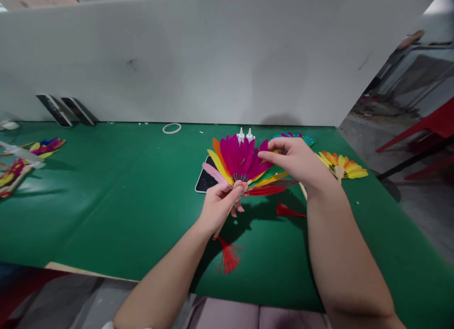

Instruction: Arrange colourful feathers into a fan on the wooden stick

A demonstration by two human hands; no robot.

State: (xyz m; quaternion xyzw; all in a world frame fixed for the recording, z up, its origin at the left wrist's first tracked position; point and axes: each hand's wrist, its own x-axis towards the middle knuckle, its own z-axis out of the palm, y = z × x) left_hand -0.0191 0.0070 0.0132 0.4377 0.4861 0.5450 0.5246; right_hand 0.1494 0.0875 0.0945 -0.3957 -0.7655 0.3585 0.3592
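My left hand is closed around the base of a feather fan, just where its wooden handle begins. The fan spreads upward, with magenta feathers in the middle and orange, yellow, pink and red ones at the sides. From the handle's lower end hangs a red tassel. My right hand is at the fan's right side, thumb and fingers curled at the edge of a magenta feather. Its fingertips are partly hidden behind the feathers.
Behind the fan lie a phone and two white squeeze bottles. A yellow-orange fan, a teal fan and another red tassel are on the right. A white ring rests near the partition; more feather fans lie left.
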